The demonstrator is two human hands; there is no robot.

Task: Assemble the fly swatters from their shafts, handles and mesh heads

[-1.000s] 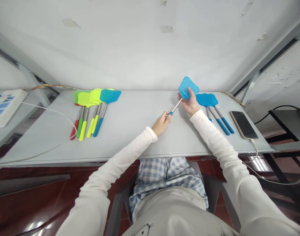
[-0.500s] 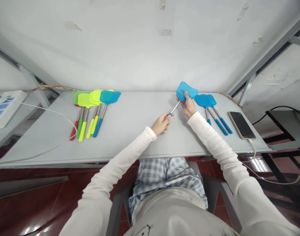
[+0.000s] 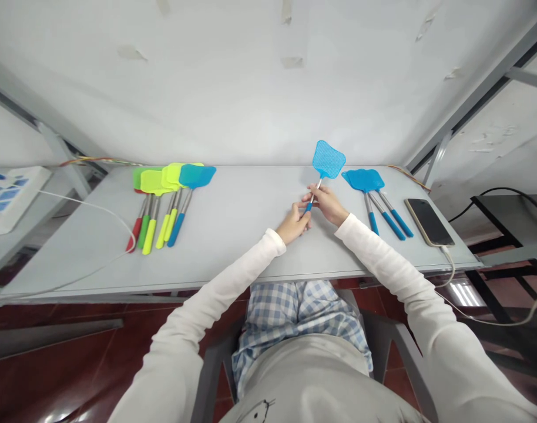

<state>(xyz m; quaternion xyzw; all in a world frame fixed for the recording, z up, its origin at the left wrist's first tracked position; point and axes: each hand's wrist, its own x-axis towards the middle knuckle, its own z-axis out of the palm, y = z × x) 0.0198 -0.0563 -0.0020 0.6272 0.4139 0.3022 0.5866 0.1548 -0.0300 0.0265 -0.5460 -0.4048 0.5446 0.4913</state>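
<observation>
A blue fly swatter (image 3: 329,160) is held over the table, its mesh head up and tilted to the right. My left hand (image 3: 295,223) is closed around its blue grip. My right hand (image 3: 328,202) pinches the metal shaft just above that grip. To the right lie several blue fly swatters (image 3: 366,180), heads overlapping at the back and handles toward me. On the left is a fanned pile of swatters: yellow ones (image 3: 154,182), a green one (image 3: 144,232), a red one (image 3: 134,234) whose head is mostly covered, and a blue one (image 3: 197,175) on top.
A phone (image 3: 429,222) with a white cable lies at the right end of the grey table (image 3: 242,252). Another white cable (image 3: 105,210) crosses the left end by the swatter handles. A white wall (image 3: 233,88) stands behind; a white-and-blue package (image 3: 13,197) is far left.
My right hand has moved from the swatter's head down to its shaft, close to my left hand. The swatter now stands steeper, its head fully in sight.
</observation>
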